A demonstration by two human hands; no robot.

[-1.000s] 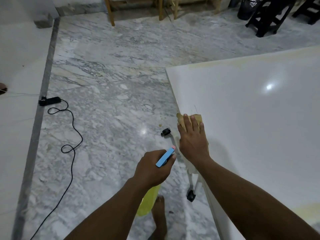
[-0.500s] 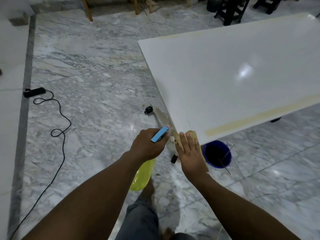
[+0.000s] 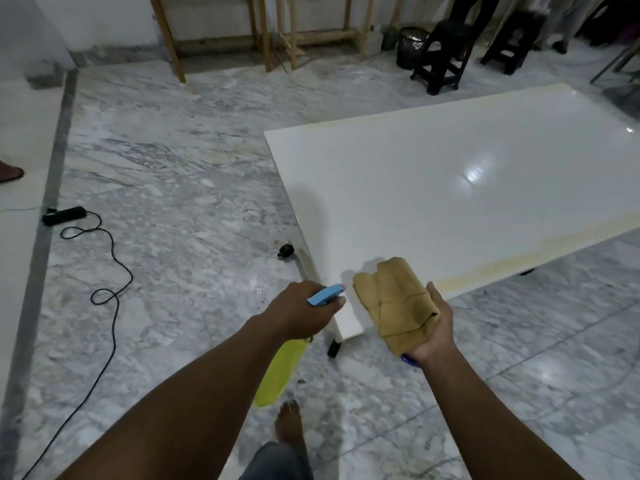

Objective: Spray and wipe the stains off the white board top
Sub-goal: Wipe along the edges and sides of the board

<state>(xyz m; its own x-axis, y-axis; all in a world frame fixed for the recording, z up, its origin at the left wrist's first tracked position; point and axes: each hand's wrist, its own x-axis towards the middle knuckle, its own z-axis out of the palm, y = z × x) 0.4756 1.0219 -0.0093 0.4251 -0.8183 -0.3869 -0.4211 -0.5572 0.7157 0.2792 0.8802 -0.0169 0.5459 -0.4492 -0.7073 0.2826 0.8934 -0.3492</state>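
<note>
The white board top (image 3: 460,188) lies low over the marble floor, glossy, with yellowish stain bands along its near right edge and far edge. My left hand (image 3: 301,310) grips a spray bottle (image 3: 284,368) with a yellow body and blue head, the nozzle aimed at the board's near corner. My right hand (image 3: 433,327) is palm up just off that corner and holds a folded tan cloth (image 3: 394,299), lifted clear of the board.
A black power strip with a looping cable (image 3: 104,265) lies on the floor to the left. Wooden frame legs (image 3: 266,32), black stools (image 3: 443,53) and a black bin stand at the back. My bare foot (image 3: 289,424) is below; a blue bucket peeks under my right hand.
My right hand has lifted the cloth off the board's corner and turned palm up. The view has tilted up and back, and the left hand still holds the bottle by the corner.
</note>
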